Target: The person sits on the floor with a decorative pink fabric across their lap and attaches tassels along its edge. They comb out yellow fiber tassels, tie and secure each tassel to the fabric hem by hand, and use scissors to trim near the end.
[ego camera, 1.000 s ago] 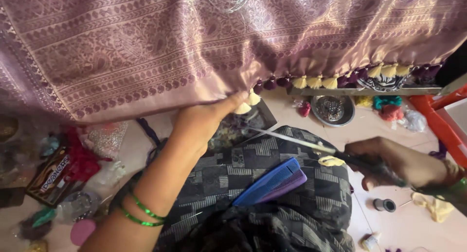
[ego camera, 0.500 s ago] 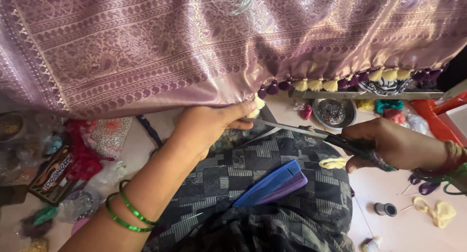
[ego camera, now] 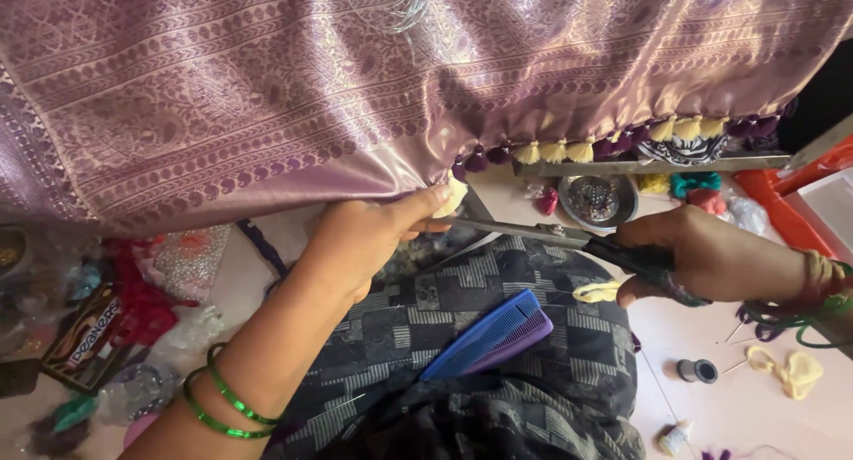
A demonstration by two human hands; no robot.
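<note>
Trimming a tassel on a saree border: the left hand (ego camera: 360, 242) pinches a cream-yellow tassel (ego camera: 455, 196) between thumb and forefinger at the hem of the mauve woven silk fabric (ego camera: 267, 96), fingers closed on it and holding it taut; the right hand (ego camera: 711, 256) is clenched around the dark handles of a pair of scissors (ego camera: 551, 235), whose steel blades reach left toward the pinched tassel, tips just beside it; whether the blades stand apart or together cannot be told from this angle. Along the hem to the right hangs a row of finished tassels (ego camera: 613, 145), alternating purple and cream; the held tassel sits at the left end of that row, near the centre of the view. On the lap, over dark checked cloth (ego camera: 498, 309), lies a blue comb (ego camera: 484, 340) on a purple one; a scrap of cream thread (ego camera: 597, 291) rests just beside the right hand. Green bangles (ego camera: 222, 402) circle the left wrist. On the floor at right lie a small thread spool (ego camera: 697, 370) and a cream thread bundle (ego camera: 791, 369); farther off stands a small steel bowl (ego camera: 597, 200). Judged step: evening the tassel's end; the next move calls for a steady pinch, blades set square across the threads and kept clear of both the fabric edge and the fingertips.
</note>
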